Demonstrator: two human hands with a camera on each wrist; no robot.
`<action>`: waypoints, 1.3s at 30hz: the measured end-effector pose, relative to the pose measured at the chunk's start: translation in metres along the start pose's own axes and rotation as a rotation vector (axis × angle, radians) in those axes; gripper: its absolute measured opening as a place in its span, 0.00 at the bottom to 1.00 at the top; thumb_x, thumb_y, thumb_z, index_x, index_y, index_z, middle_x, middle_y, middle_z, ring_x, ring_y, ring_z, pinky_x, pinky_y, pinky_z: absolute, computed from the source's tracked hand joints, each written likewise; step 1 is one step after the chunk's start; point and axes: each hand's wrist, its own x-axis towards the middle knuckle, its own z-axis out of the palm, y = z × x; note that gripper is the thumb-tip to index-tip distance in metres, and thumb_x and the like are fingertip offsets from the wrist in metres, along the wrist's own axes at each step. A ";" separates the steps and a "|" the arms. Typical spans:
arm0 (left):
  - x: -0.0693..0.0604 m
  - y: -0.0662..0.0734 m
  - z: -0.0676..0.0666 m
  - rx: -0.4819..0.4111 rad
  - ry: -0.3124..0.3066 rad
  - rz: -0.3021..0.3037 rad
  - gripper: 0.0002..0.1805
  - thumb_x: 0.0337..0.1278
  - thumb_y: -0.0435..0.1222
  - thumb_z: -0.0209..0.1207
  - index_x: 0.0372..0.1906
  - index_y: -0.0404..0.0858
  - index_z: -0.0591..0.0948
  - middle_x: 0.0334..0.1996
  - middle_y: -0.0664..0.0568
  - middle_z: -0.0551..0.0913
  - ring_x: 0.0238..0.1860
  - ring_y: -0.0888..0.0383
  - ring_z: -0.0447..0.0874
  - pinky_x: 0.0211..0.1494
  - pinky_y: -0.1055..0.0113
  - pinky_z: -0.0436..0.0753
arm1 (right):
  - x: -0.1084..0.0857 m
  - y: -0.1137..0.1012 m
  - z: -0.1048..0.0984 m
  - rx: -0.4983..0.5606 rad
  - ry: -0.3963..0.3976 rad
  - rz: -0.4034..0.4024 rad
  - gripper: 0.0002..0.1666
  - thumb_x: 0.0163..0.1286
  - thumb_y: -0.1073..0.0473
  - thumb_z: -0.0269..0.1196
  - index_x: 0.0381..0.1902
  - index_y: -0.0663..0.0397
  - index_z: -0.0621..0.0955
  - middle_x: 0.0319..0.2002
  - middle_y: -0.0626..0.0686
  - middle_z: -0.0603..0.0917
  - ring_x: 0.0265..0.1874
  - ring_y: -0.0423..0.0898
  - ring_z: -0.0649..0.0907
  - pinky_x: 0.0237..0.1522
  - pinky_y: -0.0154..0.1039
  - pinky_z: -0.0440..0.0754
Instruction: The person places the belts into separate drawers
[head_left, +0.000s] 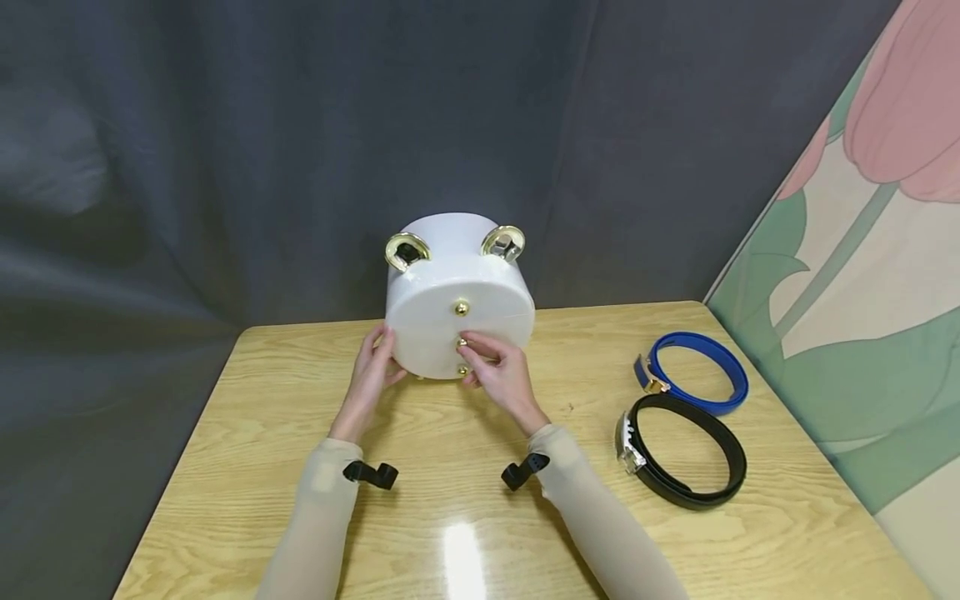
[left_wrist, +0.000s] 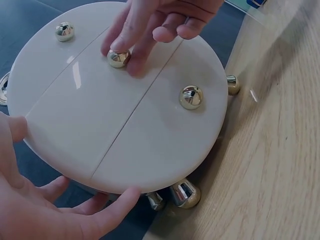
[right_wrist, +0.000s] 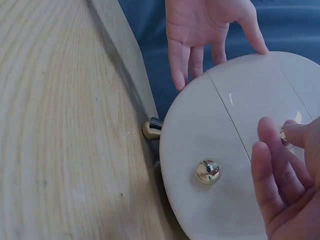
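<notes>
A white round jewelry box (head_left: pixel 423 325) with two gold ring ears (head_left: pixel 407 247) stands upright near the table's back edge. Three gold ball knobs run down its front, which thin seams divide into drawers. Thumb and fingers of my right hand (head_left: pixel 504 373) pinch the middle knob (left_wrist: pixel 118 59). Above and below it are the upper knob (head_left: pixel 461 307) and the lower knob (left_wrist: pixel 191 97). At the box's left side my left hand (head_left: pixel 367 371) touches the rim with spread, mostly straight fingers (right_wrist: pixel 176 62). Gold feet (left_wrist: pixel 185 194) show under the box.
On the right of the wooden table (head_left: pixel 420 533) lie a coiled blue belt (head_left: pixel 705 346) and, nearer, a coiled black belt (head_left: pixel 731 454) with a silver buckle. A dark curtain (head_left: pixel 337 167) hangs behind. A flower-patterned panel (head_left: pixel 885 333) borders the right side.
</notes>
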 end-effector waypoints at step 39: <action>0.001 0.008 -0.017 -0.184 -0.125 -0.094 0.38 0.85 0.53 0.43 0.87 0.44 0.51 0.83 0.42 0.60 0.63 0.55 0.77 0.58 0.70 0.81 | -0.045 -0.008 -0.012 -0.027 -0.078 -0.058 0.17 0.73 0.67 0.70 0.58 0.62 0.88 0.48 0.63 0.92 0.26 0.64 0.90 0.30 0.51 0.91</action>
